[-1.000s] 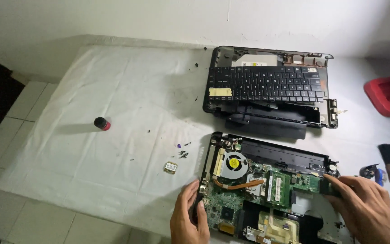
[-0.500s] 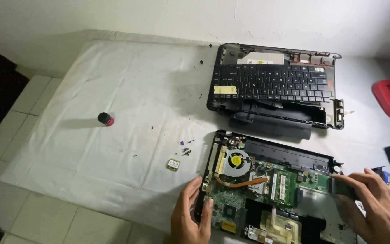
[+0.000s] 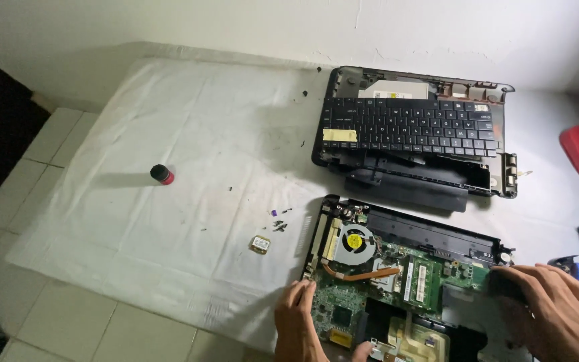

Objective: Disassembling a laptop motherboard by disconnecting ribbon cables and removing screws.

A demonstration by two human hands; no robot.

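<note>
Both hands (image 3: 437, 322) grip the laptop base (image 3: 430, 234) holding its motherboard (image 3: 370, 281).

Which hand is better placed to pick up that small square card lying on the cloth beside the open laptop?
Probably the left hand: it rests on the laptop base's left edge, nearest the small card. The right hand is at the far right edge.

One head cam, high, angled down at floor sheet (image 3: 168, 134), fairly near

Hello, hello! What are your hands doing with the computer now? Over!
Left hand grips laptop base at its left edge. Right hand presses the right corner. Green circuit board exposed, fan uncovered. Loose screws lie clear, left of it.
</note>
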